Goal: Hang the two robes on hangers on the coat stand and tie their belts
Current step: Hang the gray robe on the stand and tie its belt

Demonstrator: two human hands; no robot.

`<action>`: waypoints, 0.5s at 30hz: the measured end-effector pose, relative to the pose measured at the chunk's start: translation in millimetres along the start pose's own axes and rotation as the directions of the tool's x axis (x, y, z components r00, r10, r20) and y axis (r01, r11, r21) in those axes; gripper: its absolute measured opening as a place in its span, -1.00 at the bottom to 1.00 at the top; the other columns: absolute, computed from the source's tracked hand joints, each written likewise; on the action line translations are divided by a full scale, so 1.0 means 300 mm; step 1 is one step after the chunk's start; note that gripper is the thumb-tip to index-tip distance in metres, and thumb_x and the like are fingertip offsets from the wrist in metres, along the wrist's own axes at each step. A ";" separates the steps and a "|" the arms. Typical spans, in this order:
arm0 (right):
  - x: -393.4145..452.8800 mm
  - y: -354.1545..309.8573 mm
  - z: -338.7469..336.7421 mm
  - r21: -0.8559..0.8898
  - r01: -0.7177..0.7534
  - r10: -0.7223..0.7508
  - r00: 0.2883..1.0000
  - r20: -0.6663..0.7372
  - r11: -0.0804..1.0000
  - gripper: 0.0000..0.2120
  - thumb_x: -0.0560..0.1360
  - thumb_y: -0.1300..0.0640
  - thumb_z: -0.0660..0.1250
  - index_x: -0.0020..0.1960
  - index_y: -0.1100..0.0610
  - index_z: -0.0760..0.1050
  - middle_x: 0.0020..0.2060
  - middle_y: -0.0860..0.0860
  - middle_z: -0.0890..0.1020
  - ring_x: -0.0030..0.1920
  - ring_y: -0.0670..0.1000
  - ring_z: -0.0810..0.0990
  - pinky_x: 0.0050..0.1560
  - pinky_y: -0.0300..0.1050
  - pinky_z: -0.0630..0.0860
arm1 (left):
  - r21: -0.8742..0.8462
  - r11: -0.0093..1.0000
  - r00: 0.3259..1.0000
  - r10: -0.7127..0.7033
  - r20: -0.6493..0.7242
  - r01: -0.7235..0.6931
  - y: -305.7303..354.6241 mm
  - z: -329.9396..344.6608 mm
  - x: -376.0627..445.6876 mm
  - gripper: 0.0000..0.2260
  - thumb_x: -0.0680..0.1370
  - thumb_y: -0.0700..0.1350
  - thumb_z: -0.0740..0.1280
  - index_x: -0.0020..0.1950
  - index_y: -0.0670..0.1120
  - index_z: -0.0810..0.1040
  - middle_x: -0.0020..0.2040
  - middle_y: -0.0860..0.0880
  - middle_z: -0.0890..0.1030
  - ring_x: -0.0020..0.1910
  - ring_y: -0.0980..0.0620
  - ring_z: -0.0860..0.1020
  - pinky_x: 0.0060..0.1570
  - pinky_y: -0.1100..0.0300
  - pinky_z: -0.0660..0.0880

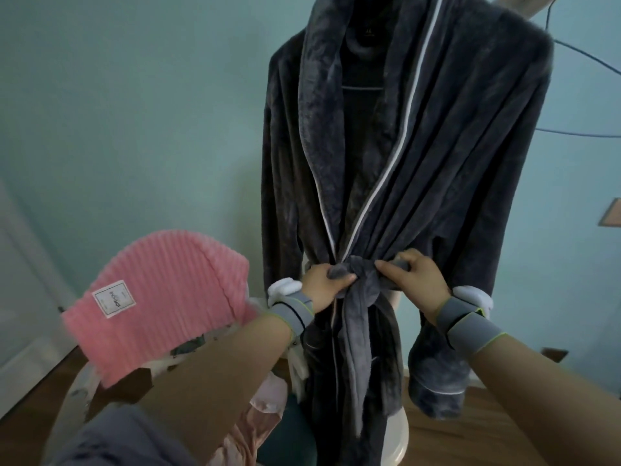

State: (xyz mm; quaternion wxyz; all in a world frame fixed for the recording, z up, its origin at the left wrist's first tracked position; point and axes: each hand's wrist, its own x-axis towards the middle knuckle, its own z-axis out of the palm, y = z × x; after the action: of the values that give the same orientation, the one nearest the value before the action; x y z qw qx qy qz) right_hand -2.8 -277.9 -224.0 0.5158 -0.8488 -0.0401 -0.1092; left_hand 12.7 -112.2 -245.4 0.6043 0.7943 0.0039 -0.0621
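A dark grey plush robe (437, 146) with white piping hangs on a hanger (361, 88) on the coat stand (400, 442). Its grey belt (361, 274) is knotted at the waist, and the loose ends hang down the front. My left hand (327, 284) grips the belt just left of the knot. My right hand (411, 275) pinches the belt just right of the knot. Both wrists wear grey bands. A pink ribbed robe (161, 297) with a white label lies draped over a chair at the left.
A pale pink satin cloth (255, 418) hangs below my left forearm. The teal wall is behind the stand, with blue cables (578, 132) at the upper right. A wooden floor (504, 428) shows at the lower right.
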 end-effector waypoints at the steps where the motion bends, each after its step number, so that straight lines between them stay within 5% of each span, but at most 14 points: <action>1: 0.000 -0.016 0.001 0.093 0.019 -0.020 1.000 0.018 0.996 -0.74 0.47 0.15 0.37 -0.31 0.24 0.40 -0.24 0.01 0.40 -0.24 -0.03 0.43 -0.14 -0.19 0.36 | -0.138 0.990 0.999 -0.001 -0.032 -0.004 0.015 0.000 -0.006 -0.80 0.52 -0.17 0.34 -0.30 -0.08 0.44 -0.34 -0.07 0.51 -0.42 0.14 0.54 -0.38 0.32 0.42; 4: -0.012 -0.056 0.008 0.318 0.010 -0.066 0.984 0.164 0.948 -0.92 0.47 0.23 0.34 -0.06 0.24 0.51 -0.09 0.00 0.51 -0.16 -0.08 0.54 -0.15 -0.29 0.49 | -0.554 0.832 0.997 -0.072 -0.035 0.040 0.055 0.010 -0.004 -0.77 0.53 -0.30 0.29 -0.33 -0.15 0.44 -0.57 0.00 0.51 -0.63 0.19 0.47 -0.55 0.37 0.42; 7: -0.013 -0.092 0.005 0.395 0.055 -0.123 0.981 0.149 0.917 -0.93 0.52 0.24 0.28 -0.07 0.14 0.54 -0.23 0.03 0.59 -0.28 -0.14 0.58 -0.29 -0.34 0.50 | -0.569 0.821 0.993 -0.028 -0.112 -0.041 0.083 0.034 -0.012 -0.79 0.53 -0.28 0.31 -0.31 -0.18 0.45 -0.63 0.03 0.51 -0.61 0.19 0.51 -0.55 0.41 0.44; 11: 0.018 -0.142 0.007 0.588 0.049 -0.076 0.997 0.021 0.807 -0.72 0.57 0.19 0.18 -0.32 0.13 0.36 -0.38 0.02 0.53 -0.28 -0.11 0.60 -0.28 -0.24 0.50 | -0.733 0.675 0.991 -0.017 -0.131 -0.085 0.114 0.038 -0.013 -0.85 0.53 -0.19 0.33 -0.20 -0.22 0.47 -0.35 -0.11 0.56 -0.28 -0.01 0.55 -0.18 0.21 0.55; 15: 0.037 -0.156 0.031 0.441 0.064 -0.058 0.998 -0.026 0.895 -0.66 0.57 0.09 0.19 -0.35 0.11 0.26 -0.45 0.04 0.44 -0.51 -0.08 0.41 -0.47 -0.24 0.37 | -0.905 0.425 0.982 -0.178 -0.057 0.025 0.146 0.010 0.025 -0.77 0.57 -0.10 0.26 -0.25 -0.18 0.44 -0.46 -0.04 0.58 -0.24 0.03 0.49 0.01 0.08 0.53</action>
State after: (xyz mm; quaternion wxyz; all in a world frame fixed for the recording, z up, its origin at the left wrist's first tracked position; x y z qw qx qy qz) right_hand 0.9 -248.4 -185.1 0.6915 -0.7073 -0.0872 -0.1186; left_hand 23.4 -127.5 -204.8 0.9274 0.3504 0.1277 -0.0294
